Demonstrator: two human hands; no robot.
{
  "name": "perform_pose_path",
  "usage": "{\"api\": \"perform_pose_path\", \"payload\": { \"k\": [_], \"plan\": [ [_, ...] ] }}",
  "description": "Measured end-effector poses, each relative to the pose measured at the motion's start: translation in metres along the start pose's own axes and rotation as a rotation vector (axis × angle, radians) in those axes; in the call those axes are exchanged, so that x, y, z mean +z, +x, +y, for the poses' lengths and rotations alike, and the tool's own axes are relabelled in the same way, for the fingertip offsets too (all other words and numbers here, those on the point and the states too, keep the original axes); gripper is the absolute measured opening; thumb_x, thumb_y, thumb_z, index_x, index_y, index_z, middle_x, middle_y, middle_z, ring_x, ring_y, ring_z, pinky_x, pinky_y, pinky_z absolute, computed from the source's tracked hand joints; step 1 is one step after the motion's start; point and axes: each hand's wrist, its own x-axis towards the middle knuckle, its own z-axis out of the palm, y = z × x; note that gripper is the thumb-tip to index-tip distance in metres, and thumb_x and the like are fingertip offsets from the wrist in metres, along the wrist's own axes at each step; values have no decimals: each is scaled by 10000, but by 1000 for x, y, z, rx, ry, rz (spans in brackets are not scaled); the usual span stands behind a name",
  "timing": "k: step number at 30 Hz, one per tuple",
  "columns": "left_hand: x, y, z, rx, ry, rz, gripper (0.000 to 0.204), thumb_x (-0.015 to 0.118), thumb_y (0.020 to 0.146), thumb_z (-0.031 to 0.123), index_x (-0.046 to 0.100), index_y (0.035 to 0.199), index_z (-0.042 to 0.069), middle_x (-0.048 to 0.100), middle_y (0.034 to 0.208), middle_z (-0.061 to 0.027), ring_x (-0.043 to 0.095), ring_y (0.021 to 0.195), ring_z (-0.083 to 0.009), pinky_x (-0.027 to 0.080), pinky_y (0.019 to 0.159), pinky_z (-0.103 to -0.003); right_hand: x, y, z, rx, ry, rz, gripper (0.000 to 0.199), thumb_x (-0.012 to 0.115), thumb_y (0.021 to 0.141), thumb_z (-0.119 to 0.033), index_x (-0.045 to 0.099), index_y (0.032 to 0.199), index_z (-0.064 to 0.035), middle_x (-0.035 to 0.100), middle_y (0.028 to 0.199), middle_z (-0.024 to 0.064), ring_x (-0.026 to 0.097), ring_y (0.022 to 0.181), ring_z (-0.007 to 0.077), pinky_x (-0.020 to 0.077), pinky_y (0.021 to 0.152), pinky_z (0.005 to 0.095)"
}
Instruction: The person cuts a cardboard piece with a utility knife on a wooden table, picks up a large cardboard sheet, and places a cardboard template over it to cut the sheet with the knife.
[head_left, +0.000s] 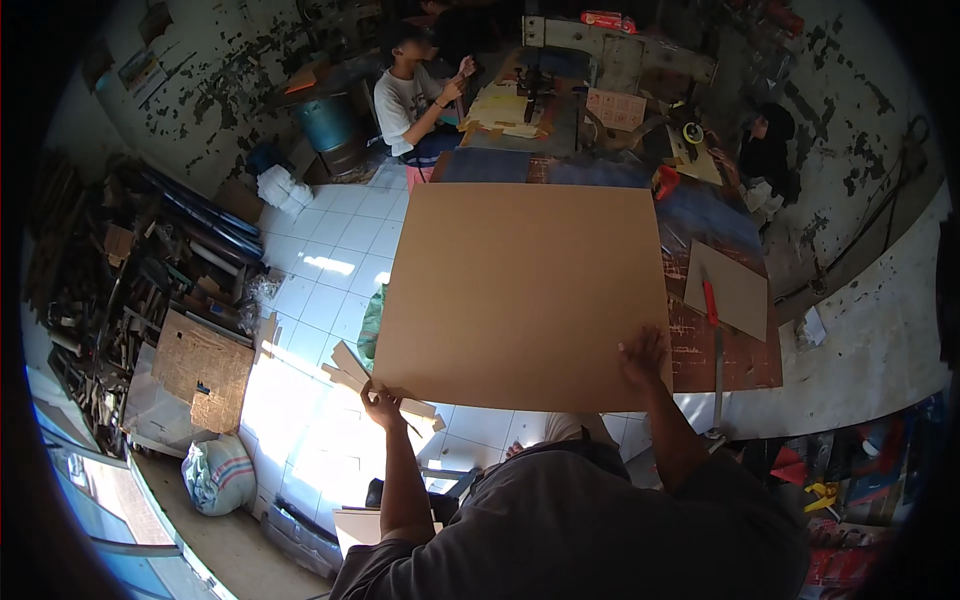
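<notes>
A large brown cardboard sheet [525, 290] fills the middle, its far part over the work table and its near left corner out past the table's edge. My left hand [382, 406] is closed on that near left corner. Flat on top, close to the right edge, rests my right hand [645, 358] with its fingers apart. To the right of the sheet lie a smaller grey-brown board [738, 290] and a long metal tool with a red handle [711, 303], partly across that board.
The worn red-brown table [735, 365] reaches away from me. One person [420, 105] stands at the far left side; another [768, 150] is at the far right. Cardboard strips [350, 365] lie low on the left, near a white sack [218, 474] and piled scrap [120, 290].
</notes>
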Motion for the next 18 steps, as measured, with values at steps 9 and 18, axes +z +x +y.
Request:
{"api": "perform_pose_path", "payload": {
  "k": [9,18],
  "plan": [
    [18,-25,-6,25,3,-16,710,655,1046,126,259,1630,207,521,1469,-305,628,1250,-436,628,917,-564,0,-1,-1,-19,4,31,939,429,1041,-669,52,1705,-122,-81,1758,240,-46,1622,461,64,1257,692],
    [38,-50,-30,-98,10,-4,606,783,982,261,444,1437,47,602,1373,-195,666,1184,-359,637,898,-509,4,-10,-2,-36,-6,108,914,479,1040,-623,118,1695,-97,-17,1756,257,14,1618,474,106,1253,687]
  ]
}}
